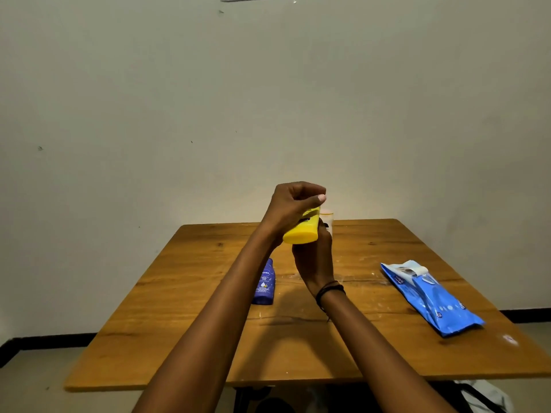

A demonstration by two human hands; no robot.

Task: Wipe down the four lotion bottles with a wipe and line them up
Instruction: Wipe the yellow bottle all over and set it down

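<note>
My left hand (pixel 293 204) grips a yellow lotion bottle (pixel 301 232) held up over the middle of the wooden table (pixel 185 308), its base toward me. My right hand (pixel 314 260) is below and against the bottle's right side, fingers curled toward it; whether it holds a wipe is hidden. A dark blue lotion bottle (pixel 264 283) stands on the table, partly behind my left forearm. A pale bottle (pixel 327 219) shows just behind the yellow one near the table's far edge, mostly hidden.
A blue pack of wipes (pixel 432 298) lies on the right side of the table, its flap peeled back. A wall stands close behind the far edge. A white bag (pixel 483 394) lies on the floor at the front right.
</note>
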